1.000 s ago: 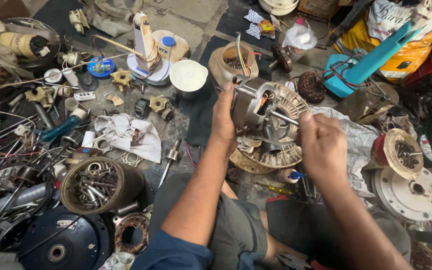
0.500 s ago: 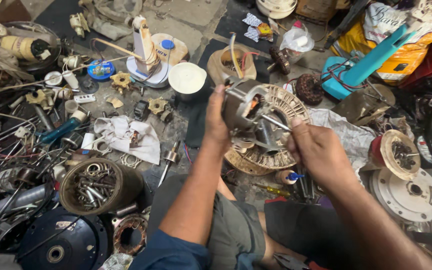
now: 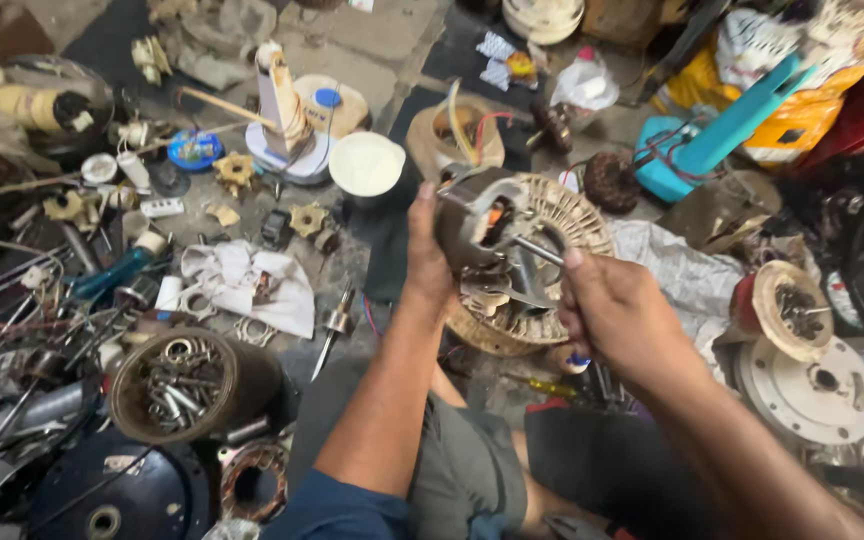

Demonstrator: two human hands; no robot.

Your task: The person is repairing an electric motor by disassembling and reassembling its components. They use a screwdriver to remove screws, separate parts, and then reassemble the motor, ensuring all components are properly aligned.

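My left hand (image 3: 426, 258) grips a grey electric motor (image 3: 480, 216) with copper windings, held up above the floor. My right hand (image 3: 620, 312) is closed around the end of the motor's steel shaft (image 3: 537, 250), thumb pointing up along it. Under the motor lies a round slotted fan housing (image 3: 564, 222) on the floor, partly hidden by both hands.
A tin of nuts and washers (image 3: 174, 384) stands at the lower left beside a dark round cover (image 3: 112, 490). A white bowl (image 3: 366, 164), a white cloth (image 3: 250, 284), a teal plastic stand (image 3: 714, 132), a silver motor cover (image 3: 810, 390) and scattered tools surround me.
Both hands have tilted and lowered the motor a little towards me. My right hand has slid along the shaft and closed on its end.
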